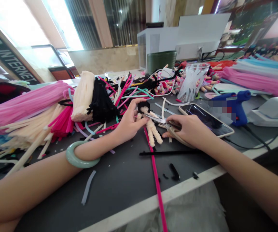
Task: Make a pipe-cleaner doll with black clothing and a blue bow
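My left hand pinches a small pipe-cleaner doll with a black-wrapped head and cream coiled limbs. A jade bangle circles my left wrist. My right hand is closed on a pair of scissors, and their metal blades reach across the doll's upper body. The scissor handles are mostly hidden by my fingers. A long hot-pink pipe cleaner runs on the grey table from beneath the doll toward the front edge. A straight black pipe cleaner lies just below my right hand.
Bundles of pink, cream and black pipe cleaners are heaped at left. A phone lies beyond my right hand. Further back stand a blue glue gun and a glass jar.
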Action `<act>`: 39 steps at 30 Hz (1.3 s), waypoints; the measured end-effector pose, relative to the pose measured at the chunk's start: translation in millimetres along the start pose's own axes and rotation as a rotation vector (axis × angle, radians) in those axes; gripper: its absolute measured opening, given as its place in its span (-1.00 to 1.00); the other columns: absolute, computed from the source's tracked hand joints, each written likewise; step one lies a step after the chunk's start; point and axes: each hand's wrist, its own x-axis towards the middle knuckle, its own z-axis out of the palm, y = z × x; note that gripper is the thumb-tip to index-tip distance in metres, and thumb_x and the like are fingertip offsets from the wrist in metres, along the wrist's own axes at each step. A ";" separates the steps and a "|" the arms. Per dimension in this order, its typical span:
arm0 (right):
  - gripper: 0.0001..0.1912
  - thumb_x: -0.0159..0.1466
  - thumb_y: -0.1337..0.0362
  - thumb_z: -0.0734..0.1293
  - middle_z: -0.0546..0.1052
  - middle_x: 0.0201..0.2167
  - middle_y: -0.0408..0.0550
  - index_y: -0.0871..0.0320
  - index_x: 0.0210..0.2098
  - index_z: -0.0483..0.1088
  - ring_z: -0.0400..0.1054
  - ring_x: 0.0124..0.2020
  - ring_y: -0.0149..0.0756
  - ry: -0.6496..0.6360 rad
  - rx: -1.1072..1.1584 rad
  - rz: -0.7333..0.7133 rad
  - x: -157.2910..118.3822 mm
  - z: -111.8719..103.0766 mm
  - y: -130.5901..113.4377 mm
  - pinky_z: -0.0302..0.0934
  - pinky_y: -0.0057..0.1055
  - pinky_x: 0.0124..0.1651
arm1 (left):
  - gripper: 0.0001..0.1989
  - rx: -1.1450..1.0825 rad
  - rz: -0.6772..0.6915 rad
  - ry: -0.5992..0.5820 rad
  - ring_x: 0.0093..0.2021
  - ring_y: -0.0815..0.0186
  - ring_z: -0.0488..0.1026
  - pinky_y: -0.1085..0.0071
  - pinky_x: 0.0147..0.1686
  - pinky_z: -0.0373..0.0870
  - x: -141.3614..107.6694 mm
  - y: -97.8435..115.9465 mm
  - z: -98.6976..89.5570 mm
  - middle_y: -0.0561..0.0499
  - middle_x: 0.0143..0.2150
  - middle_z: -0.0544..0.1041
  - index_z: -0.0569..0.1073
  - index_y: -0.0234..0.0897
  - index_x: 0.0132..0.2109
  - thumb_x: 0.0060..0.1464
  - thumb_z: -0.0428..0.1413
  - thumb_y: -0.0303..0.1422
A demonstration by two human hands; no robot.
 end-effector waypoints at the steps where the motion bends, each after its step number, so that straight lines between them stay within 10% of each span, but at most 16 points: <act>1: -0.63 0.10 0.00 0.37 0.45 -0.58 -0.15 0.15 -0.26 0.49 0.29 -0.53 -0.34 0.004 -0.006 -0.001 0.0 -0.1 0.1 0.09 -0.45 -0.45 | -0.49 -0.012 -0.012 0.006 -0.31 0.41 0.40 0.45 -0.30 0.43 0.0 1.3 0.7 0.05 -0.21 0.39 0.20 -0.16 0.07 -0.03 0.17 -0.46; 18: -0.50 -0.04 -0.08 0.44 0.41 -0.53 -0.22 0.03 -0.21 0.31 0.28 -0.51 -0.32 0.066 0.000 0.074 -2.9 -0.7 -4.1 0.07 -0.45 -0.46 | -0.49 -0.214 -0.173 0.153 -0.64 0.55 0.18 0.50 -0.53 0.39 1.8 6.8 3.9 0.18 -0.45 0.36 0.26 -0.17 0.02 -0.13 0.14 -0.54; 39: -0.68 0.07 0.04 0.35 0.46 -0.57 -0.18 0.08 -0.26 0.41 0.35 -0.51 -0.25 0.180 -0.160 0.084 -2.7 1.6 -0.6 0.09 -0.40 -0.42 | -0.50 -0.262 -0.186 0.185 -0.42 0.33 0.46 0.40 -0.45 0.47 1.7 4.1 2.1 0.10 -0.40 0.43 0.23 -0.15 0.02 -0.11 0.13 -0.50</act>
